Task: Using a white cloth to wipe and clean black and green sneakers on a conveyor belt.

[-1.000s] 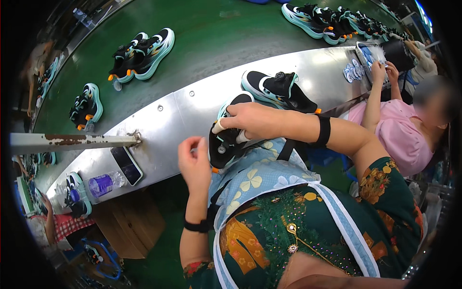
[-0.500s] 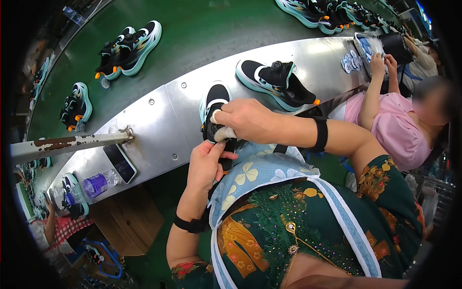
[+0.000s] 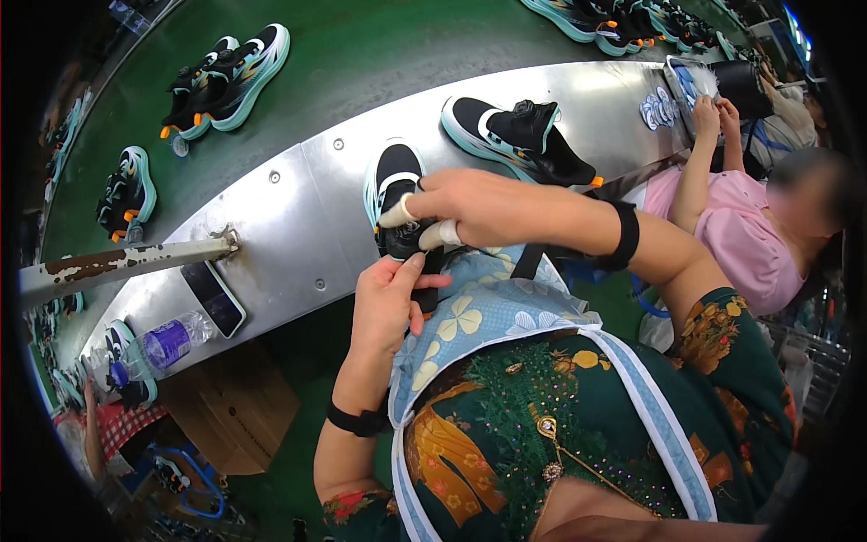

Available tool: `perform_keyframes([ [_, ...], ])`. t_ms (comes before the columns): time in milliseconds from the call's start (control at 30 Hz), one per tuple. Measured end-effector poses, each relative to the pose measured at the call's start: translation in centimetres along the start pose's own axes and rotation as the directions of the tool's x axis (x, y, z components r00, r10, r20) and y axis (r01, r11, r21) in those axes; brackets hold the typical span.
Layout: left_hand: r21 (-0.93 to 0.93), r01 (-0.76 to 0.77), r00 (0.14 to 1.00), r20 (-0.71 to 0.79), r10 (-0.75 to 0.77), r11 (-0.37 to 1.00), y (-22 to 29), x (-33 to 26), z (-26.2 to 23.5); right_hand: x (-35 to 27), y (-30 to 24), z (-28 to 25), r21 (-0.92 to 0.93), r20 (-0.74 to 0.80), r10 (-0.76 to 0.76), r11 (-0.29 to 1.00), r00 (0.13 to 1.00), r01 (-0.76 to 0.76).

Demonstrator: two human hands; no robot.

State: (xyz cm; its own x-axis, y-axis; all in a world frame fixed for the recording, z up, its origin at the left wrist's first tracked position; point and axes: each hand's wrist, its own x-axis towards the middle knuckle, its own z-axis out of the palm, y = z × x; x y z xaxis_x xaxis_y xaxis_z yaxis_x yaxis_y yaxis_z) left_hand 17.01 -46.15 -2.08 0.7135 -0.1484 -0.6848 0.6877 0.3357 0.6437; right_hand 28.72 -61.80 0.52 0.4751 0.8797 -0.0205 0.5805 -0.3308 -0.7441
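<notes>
A green surface [image 3: 361, 63] spans the upper frame, bordered by a curving metal ledge [image 3: 271, 221]. Below centre spreads a blue floral apron [image 3: 461, 303]. On the ledge at mid-frame, toe upward, sits the black-and-mint shoe [image 3: 396, 170]; another shoe [image 3: 495, 131] lies just right of it. The right hand [image 3: 474, 210] bends over the nearer one, thumb and forefinger apart around its black dial [image 3: 404, 237] — how firmly, I can't tell. The left hand [image 3: 386, 305] pinches thumb to forefinger at the shoe's opening — whatever is between them is too small to make out.
</notes>
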Motion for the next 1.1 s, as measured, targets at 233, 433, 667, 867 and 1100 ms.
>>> perform_keyframes([
  [233, 0.011, 0.001, 1.0, -0.022, 0.0, 1.0, 0.2, 0.1, 0.7, 0.6, -0.2, -0.3, -0.26, -0.11, 0.065, 0.961, 0.992, -0.092],
  [433, -0.027, -0.023, 0.998, -0.067, 0.021, 0.999, -0.2, 0.1, 1.5, -0.9, 0.5, 1.5, -0.25, -0.126, -0.053, 0.968, 0.991, 0.02],
  [667, -0.024, 0.01, 0.997, -0.079, -0.012, 1.0, -0.3, -0.1, 2.1, -1.0, 0.6, 0.4, 0.011, -0.043, -0.029, 1.0, 0.999, 0.029],
  [867, -0.044, 0.026, 0.997, -0.072, -0.029, 0.999, -0.1, 0.0, 2.1, -0.5, 0.4, 1.0, -0.306, -0.181, -0.082, 0.952, 0.98, 0.023],
  [1100, -0.088, -0.059, 0.998, 0.011, 0.061, 0.994, -0.5, 0.0, 2.3, -1.1, 1.0, 2.1, -0.269, -0.209, -0.06, 0.963, 0.976, 0.002],
])
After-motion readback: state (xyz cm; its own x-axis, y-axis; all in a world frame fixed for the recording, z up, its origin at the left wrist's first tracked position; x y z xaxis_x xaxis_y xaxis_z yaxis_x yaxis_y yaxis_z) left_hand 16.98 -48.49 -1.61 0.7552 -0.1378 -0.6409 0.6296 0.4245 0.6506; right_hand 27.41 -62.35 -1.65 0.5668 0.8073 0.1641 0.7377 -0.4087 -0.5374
